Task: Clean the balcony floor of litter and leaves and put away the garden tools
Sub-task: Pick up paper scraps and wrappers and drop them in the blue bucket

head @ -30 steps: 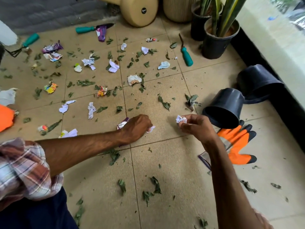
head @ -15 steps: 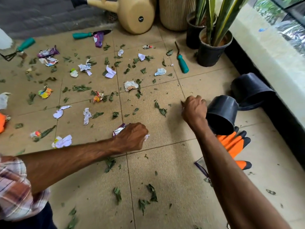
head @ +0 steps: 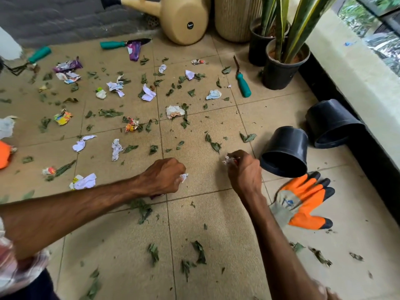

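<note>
Half a second back, out at the leaves beside the tipped black plastic pot (head: 285, 148); now drawn in again toward mid-floor: right hand (head: 244, 169), fingers curled round a crumpled white paper scrap (head: 227, 160), much like the one held a second ago. Leaf picked up as well? Impossible to tell; one green leaf (head: 247, 137) left lying just beyond the knuckles. Unmoved through it all, left hand (head: 162, 178), fisted low over the beige tiled floor (head: 216, 234), a white wrapper (head: 184, 176) poking from the grip. Judged from that: gathering by the handful, barely begun, nothing yet dropped into any container.

Most of the mess spread across the middle and far half of the floor: torn green leaves (head: 213, 145), white and coloured paper scraps (head: 116, 149), a purple foil wrapper (head: 134, 50). Three teal-handled garden tools not yet put away: a trowel (head: 114, 44) near the far edge, a small rake (head: 39, 54) toward the far left corner, a weeder (head: 243, 84) beside the potted snake plant (head: 281, 70) at the far right. Against the far edge, a beige plastic watering can (head: 184, 18). Along the right edge, a second black pot (head: 331, 122), tipped over below a pale ledge (head: 346, 68). Flat on the tiles just nearer than the first pot, an orange-and-grey work glove (head: 303, 200). More leaves scattered toward the near edge.
</note>
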